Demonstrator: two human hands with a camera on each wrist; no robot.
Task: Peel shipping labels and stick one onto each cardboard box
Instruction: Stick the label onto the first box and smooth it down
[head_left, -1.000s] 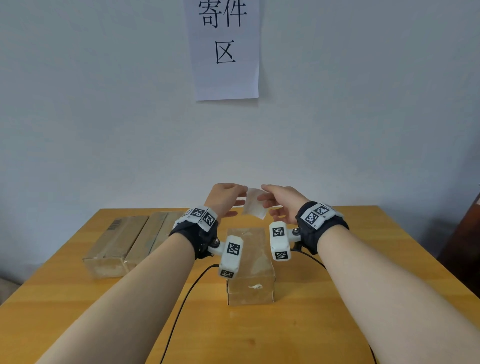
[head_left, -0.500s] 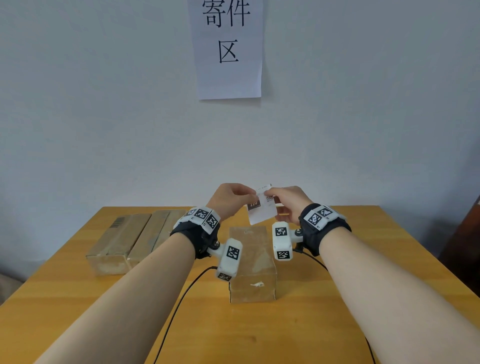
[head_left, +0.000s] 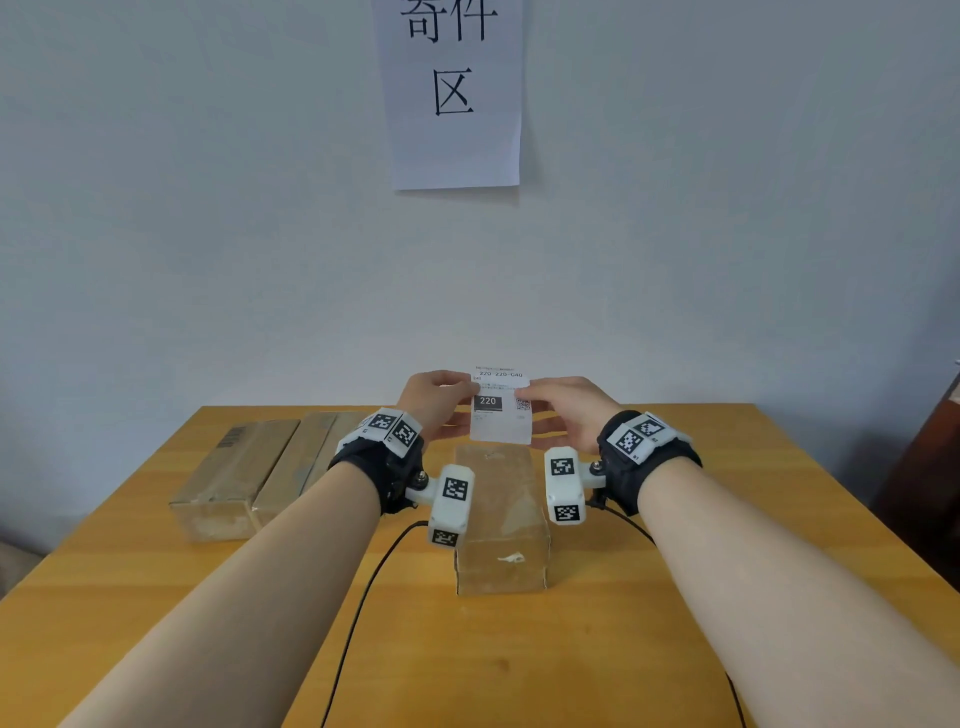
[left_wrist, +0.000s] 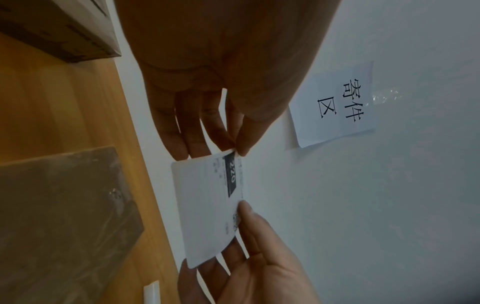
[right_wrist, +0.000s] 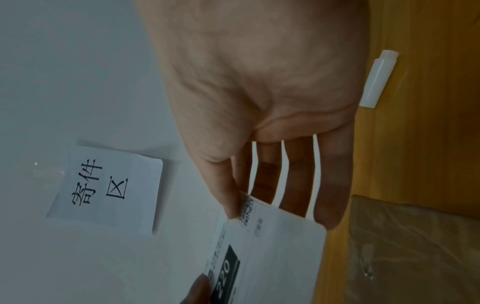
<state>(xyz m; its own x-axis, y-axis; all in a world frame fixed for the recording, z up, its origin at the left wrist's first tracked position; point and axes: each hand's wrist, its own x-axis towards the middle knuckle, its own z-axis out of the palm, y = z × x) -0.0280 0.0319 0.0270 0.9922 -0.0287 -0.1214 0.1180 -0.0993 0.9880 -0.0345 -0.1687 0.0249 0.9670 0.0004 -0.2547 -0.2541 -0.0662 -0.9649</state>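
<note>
Item: white printed shipping label (head_left: 500, 410) — held upright in air above brown cardboard box (head_left: 500, 512) on table (head_left: 675, 597).
Grip: left hand (head_left: 435, 400), right hand (head_left: 566, 410) each pinch side edge.
Method, judged: keep taut, lower level, press centre outward — avoid creases.

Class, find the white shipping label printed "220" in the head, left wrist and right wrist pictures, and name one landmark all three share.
Head: shipping label at centre, held above the table's far edge.
Left wrist: shipping label at centre, slightly left, seen sideways.
Right wrist: shipping label at lower centre, running off the bottom edge.
Shared landmark: the wall sign with black characters.
</note>
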